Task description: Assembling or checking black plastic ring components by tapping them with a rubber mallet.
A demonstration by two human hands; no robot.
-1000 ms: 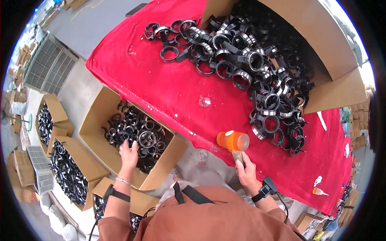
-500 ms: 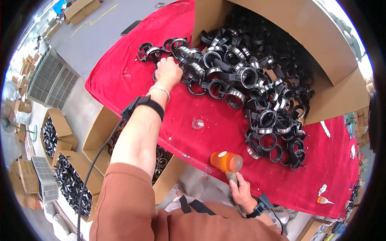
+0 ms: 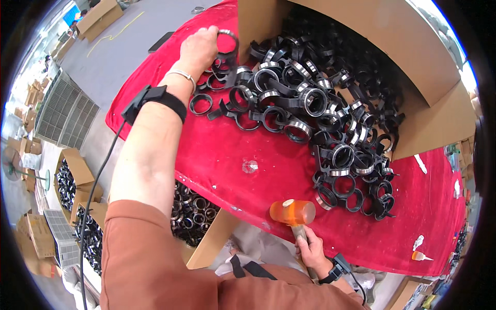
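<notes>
My left hand [image 3: 199, 50] is closed on the edge of a black ring-shaped part with a silver metal band [image 3: 228, 34]. It holds this part up on edge at the far left of the red table, beside several more such rings. A heap of black parts with metal rings [image 3: 297, 98] spills from the big cardboard box toward me. Down at the table's near edge, my right hand [image 3: 312, 251] grips the handle of an orange mallet [image 3: 292, 212], whose head is raised above the handle. My left fingertips are partly hidden behind the hand.
The large cardboard box [image 3: 431, 126] lies open on the red-covered table [image 3: 248, 191]. Below the near edge, another carton of ring parts [image 3: 194, 219] stands on the floor. A small orange-and-white bottle [image 3: 421, 256] lies at the right. More filled cartons [image 3: 77, 168] stand at left.
My left hand has moved farther away and left, and now lifts a ring part that stood among the others. My right hand with the mallet has barely shifted.
</notes>
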